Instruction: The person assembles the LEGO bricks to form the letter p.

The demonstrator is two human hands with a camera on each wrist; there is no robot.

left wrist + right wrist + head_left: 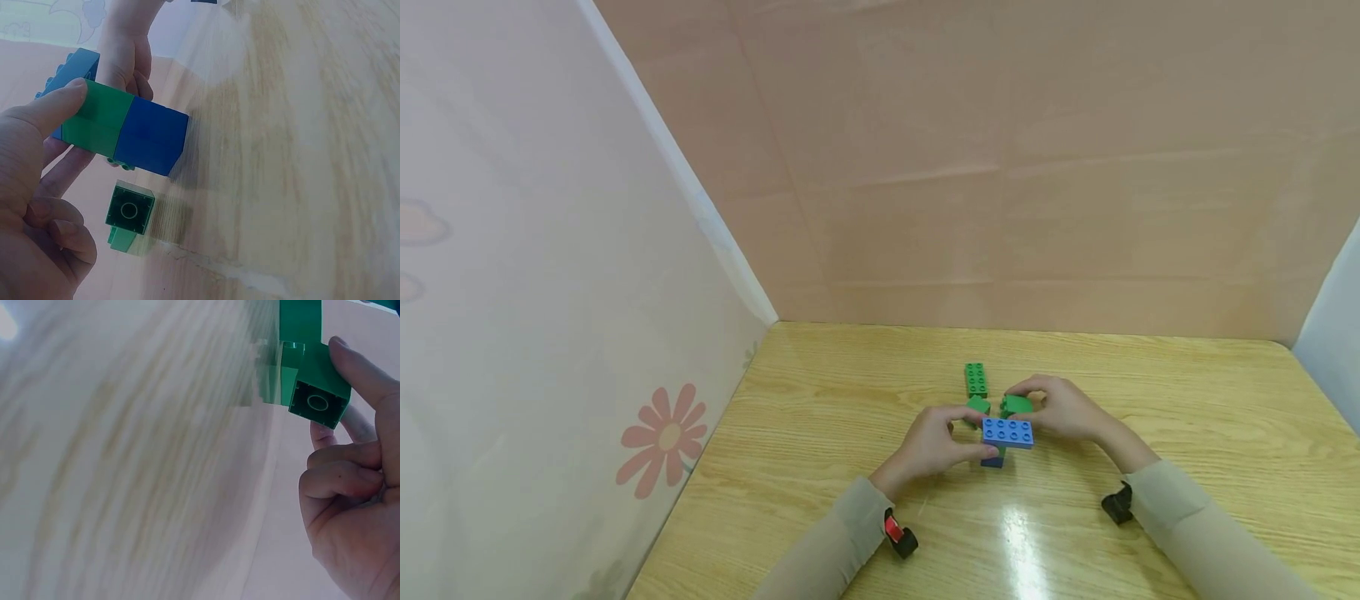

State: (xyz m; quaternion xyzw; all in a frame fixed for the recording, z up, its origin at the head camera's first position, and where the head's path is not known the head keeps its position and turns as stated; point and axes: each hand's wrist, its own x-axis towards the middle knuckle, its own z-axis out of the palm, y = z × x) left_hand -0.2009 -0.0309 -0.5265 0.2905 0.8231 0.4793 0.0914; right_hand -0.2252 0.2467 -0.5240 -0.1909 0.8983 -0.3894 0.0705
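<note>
My left hand [934,443] grips a stack of toy building bricks between thumb and fingers. On top of the stack lies a long blue brick [1007,432] with its studs up. Below it come a green brick [100,119] and a darker blue brick [152,135], the latter lowest, close over the table. My right hand [1063,407] pinches a small green brick [1018,405], its hollow underside facing the right wrist view. Just left of that stands another small green brick [978,404], between the two hands.
A long green brick [975,378] lies studs up behind the others. All rest on a wooden table [850,367], with a brownish covered wall [910,208] at the back and a pale flowered panel [550,333] along the left. A dark wrist strap piece [1117,504] hangs at the right cuff.
</note>
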